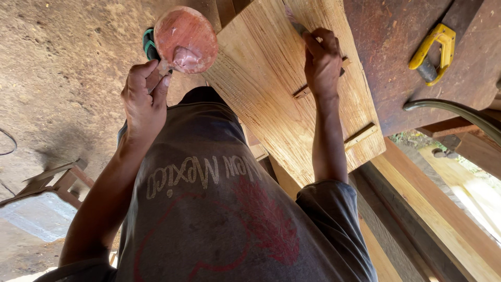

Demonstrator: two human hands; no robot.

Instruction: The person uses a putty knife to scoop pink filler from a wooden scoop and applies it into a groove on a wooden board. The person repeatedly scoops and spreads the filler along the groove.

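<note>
Up top on the left, the left hand (143,99) has its fingers pinched on the rim of a round reddish bowl (186,39). Bowl looks like smooth plastic, with a glob of pinkish paste sitting in it, and a green handle (150,44) pokes out from behind it. Can't tell what that handle belongs to.

Over on the right, the right hand (323,62) is wrapped tight round a thin tool (294,22) with a flat blade, tip pressed on a pale wood panel (271,89). Panel has clear straight grain, rough saw marks near the lower edge, and two small brass-looking hinges (360,136) set in its right side.

Panel lies on a dark reddish, worn bench (391,52). Further right on it sits a yellow-handled tool (436,52), and a dark hose (459,110) curves past. Long smooth planks (443,214) run along the lower right. Dirt floor (62,68) on the left, with a little wooden stool (57,183) on it.
</note>
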